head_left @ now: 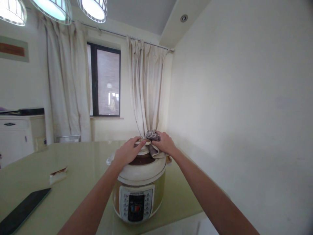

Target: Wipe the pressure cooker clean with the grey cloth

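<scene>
The cooker (158,192) stands upright on the green tabletop (90,169), its control panel (136,207) facing me, and both my arms reach forward over the table to its top. My left hand (126,151) is at the pale knob (144,150) on top of the cooker, thumb and fingers drawn narrow about it; how firmly they press, I cannot tell. My right hand (166,143) holds a patterned cloth (153,135) bunched between thumb and fingers, just right of the knob, and a fold of it hangs down onto the cooker's pale lid rim (141,173). The fingertips under the cloth are hidden from me.

Left of the cooker, well apart from it, a dark flat object (24,210) lies on the tabletop, and a small pale packet (58,176) lies beyond that. Something brown (168,159) shows just beside the cooker's right edge, too small to make out. Behind the cooker hang pale curtains (151,85), with a dark-framed window (107,81) to their left; a bare wall (232,98) rises to the cooker's right.
</scene>
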